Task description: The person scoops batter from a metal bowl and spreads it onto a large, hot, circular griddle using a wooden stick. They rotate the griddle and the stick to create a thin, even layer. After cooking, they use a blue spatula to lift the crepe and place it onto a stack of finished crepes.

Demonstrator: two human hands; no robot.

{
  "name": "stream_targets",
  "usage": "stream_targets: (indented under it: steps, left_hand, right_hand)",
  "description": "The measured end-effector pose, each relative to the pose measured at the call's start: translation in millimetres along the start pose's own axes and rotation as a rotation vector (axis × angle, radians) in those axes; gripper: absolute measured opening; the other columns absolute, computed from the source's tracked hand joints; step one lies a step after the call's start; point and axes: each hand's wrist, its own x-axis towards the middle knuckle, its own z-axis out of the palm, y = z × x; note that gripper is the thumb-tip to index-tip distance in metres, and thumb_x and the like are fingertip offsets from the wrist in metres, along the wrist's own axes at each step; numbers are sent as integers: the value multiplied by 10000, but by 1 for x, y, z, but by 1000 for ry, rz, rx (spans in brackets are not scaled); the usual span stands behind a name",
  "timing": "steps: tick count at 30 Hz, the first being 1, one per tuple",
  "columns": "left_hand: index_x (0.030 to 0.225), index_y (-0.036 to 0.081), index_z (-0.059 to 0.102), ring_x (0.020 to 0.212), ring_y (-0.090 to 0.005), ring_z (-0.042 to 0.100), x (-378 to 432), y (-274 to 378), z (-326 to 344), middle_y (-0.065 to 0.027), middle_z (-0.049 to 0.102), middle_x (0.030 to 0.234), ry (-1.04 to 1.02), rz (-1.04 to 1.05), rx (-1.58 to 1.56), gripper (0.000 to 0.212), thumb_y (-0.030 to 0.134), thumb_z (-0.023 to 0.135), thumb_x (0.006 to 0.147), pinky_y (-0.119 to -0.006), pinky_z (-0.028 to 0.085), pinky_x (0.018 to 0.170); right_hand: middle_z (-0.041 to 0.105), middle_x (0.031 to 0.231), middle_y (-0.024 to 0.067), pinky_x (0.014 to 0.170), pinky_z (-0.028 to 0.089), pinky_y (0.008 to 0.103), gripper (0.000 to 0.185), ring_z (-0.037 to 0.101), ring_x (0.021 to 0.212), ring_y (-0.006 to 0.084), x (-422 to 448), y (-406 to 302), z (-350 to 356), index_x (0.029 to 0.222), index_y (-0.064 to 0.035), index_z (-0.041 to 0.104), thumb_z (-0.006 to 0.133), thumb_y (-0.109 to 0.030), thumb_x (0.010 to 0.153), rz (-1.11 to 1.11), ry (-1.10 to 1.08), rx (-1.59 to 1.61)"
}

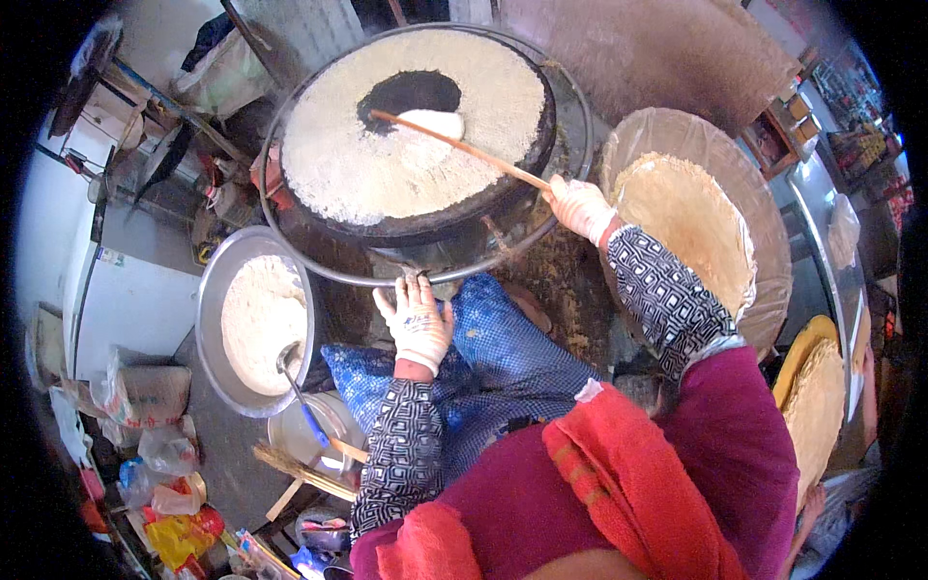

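My right hand [578,204], in a pale glove, is shut on a long wooden stick [471,148]. The stick's far end lies over the bare dark middle of a large round griddle [428,230], beside a white lump of batter [438,123]. A thin layer of pale batter [341,138] coats the griddle around that dark patch. My left hand [418,319], also gloved, has its fingertips at the near edge of the metal ring [341,278] around the griddle. Whether it grips the ring cannot be told. A metal bowl [206,319] of batter [262,319] with a blue-handled ladle [308,413] stands to the left.
Right of the griddle, thin round flatbreads [681,217] lie on a plastic-covered round tray [768,268]. More flatbreads [815,420] sit on a yellow tray [812,341] at lower right, near another person's hand [813,504]. A bucket [290,428], a straw brush [290,465] and plastic bags [167,449] are at lower left.
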Motion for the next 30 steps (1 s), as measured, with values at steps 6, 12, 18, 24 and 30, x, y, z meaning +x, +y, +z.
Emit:
stream_targets:
  steps: [6,12,18,24,30]
  left_hand:
    - [1383,7,479,1377,-348,402,0,-6,8,-185,452,1475,-31,-40,136,686,413,615,847,-657,57,1160]
    - [1323,-8,517,1334,-371,445,-3,-32,9,-200,505,1414,48,-33,100,611,349,636,842,-659,115,1149]
    - [1115,42,634,1208,-289,521,10,-37,-9,-126,617,1238,203,-24,50,481,322,742,739,-571,237,1096]
    - [1374,64,525,1384,-273,393,19,-68,15,-91,460,1486,-126,-251,215,571,352,567,883,-621,130,1162]
    - [1381,121,539,1394,-240,398,30,-118,27,-39,397,1549,-194,-334,291,526,309,540,891,-628,179,1144]
  right_hand:
    - [678,765,177,656,537,504,268,671,707,386,-14,-3,1,944,-50,540,524,-316,976,-20,-156,39]
    - [682,769,189,642,549,473,277,684,732,376,6,-8,-13,976,-24,557,496,-294,983,19,-92,26]
    - [624,618,113,460,502,417,264,660,556,280,6,28,-6,834,-43,619,531,-259,958,-67,72,112]
    - [668,698,184,615,531,481,320,670,659,364,2,14,-11,869,-16,628,502,-293,965,4,-51,238]
    - [683,779,219,689,531,511,306,669,771,412,1,10,-17,893,-20,631,524,-302,947,153,-93,251]
